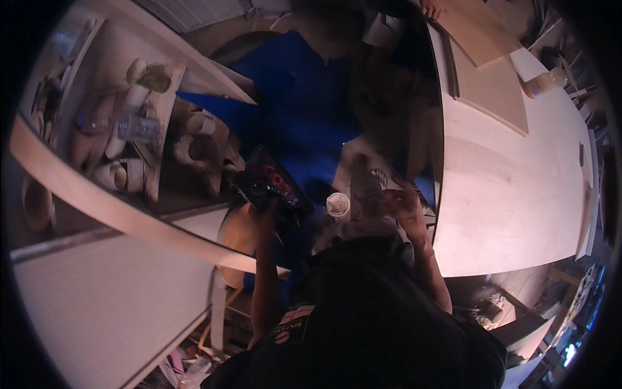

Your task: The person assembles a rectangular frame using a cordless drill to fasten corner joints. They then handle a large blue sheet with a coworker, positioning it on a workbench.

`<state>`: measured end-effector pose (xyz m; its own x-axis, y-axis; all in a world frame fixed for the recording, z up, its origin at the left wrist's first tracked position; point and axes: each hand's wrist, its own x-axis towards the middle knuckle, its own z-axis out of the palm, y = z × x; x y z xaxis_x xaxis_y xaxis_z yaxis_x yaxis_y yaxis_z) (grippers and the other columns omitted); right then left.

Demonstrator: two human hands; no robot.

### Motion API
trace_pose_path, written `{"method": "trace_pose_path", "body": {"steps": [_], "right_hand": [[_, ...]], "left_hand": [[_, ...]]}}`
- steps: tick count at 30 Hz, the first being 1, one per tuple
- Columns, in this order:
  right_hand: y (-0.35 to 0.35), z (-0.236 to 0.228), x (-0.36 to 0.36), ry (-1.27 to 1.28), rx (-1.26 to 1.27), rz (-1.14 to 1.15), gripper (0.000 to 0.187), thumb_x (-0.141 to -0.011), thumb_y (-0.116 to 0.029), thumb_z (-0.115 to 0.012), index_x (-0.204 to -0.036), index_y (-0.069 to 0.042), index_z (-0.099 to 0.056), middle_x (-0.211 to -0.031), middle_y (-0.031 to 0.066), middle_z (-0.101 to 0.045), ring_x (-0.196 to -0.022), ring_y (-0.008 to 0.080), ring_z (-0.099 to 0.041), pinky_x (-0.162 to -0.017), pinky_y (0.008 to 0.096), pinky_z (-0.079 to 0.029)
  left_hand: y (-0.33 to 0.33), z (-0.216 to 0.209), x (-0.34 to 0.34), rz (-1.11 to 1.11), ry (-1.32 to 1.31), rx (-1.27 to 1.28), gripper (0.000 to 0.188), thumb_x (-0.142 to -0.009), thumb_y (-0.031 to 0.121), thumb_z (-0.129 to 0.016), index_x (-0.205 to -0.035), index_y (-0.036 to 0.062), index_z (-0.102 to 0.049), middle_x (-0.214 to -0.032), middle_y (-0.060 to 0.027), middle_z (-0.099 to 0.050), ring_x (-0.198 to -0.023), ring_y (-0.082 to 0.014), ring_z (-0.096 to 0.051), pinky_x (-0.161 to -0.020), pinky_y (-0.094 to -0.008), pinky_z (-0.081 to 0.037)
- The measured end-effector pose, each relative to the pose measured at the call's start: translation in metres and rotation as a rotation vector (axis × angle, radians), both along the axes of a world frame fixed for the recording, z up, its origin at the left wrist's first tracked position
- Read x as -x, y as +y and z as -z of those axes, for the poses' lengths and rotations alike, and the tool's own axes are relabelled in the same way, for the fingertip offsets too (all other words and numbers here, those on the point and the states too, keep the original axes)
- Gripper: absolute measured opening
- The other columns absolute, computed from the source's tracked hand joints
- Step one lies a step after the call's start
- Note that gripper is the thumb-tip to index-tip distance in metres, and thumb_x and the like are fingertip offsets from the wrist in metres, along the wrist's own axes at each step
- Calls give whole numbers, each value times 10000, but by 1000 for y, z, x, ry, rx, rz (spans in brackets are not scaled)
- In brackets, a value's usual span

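Observation:
Left of centre, a crumpled black plastic bag (275,188) with red and pale print hangs at my left hand (264,219). The fingers are closed on its near edge, partly lost in shadow. My right hand (407,209) is raised over my lap, one finger stretched up and the others curled toward a dim greyish thing (368,185) with a small striped patch. What that thing is, I cannot make out. Between the two hands, a small round tub (337,205) with a whitish top sits upright near my knees.
On the left, an open wooden shelf (129,223) with a curved front edge holds rolls, a clear jar (139,128) and scraps. To the right stands a pale wooden tabletop (512,188) with boards (486,84) and a bottle (545,83). Another person's hand (433,9) rests at its far edge. Blue sheeting (291,84) lies ahead.

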<state>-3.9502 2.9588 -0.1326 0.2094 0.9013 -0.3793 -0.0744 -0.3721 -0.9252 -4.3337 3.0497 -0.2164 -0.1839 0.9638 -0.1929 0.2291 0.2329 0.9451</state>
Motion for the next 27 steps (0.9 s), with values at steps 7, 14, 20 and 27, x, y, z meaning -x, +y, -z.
{"method": "trace_pose_path", "body": {"steps": [7, 14, 20, 27], "right_hand": [[116, 31, -36, 106, -18, 17, 557, -996, -257, -685, -1460, -11, -498, -1186, 154, -703, -989, 195, -707, -872, 321, -561], [285, 84, -98, 129, 35, -99, 454, -1014, -275, -657, -1390, -32, -577, -1192, 66, -696, -1061, 128, -669, -898, 269, -535], [415, 86, -129, 480, 229, -253, 442, -1016, -367, -680, -1324, -53, -641, -1140, 47, -713, -1036, 109, -655, -869, 258, -526], [531, 5, -136, 325, 171, -317, 538, -1001, -373, -697, -1386, -17, -572, -1276, 92, -662, -1126, 180, -640, -999, 371, -502]], "left_hand": [[128, 2, -59, 350, 272, 160, 336, -904, 198, -740, -1172, -1, -702, -1029, -155, -752, -966, -294, -721, -881, -427, -541], [273, 5, -159, 576, 100, 360, 322, -927, 191, -721, -1184, -1, -691, -1032, -111, -748, -958, -214, -703, -861, -396, -545], [386, -79, -237, 519, -172, 384, 371, -987, 181, -685, -1307, 7, -610, -1195, -74, -703, -1075, -182, -648, -966, -362, -514], [482, -79, -277, 224, -544, 401, 468, -995, 247, -706, -1378, 24, -556, -1259, -98, -666, -1133, -218, -638, -1020, -368, -495]]}}
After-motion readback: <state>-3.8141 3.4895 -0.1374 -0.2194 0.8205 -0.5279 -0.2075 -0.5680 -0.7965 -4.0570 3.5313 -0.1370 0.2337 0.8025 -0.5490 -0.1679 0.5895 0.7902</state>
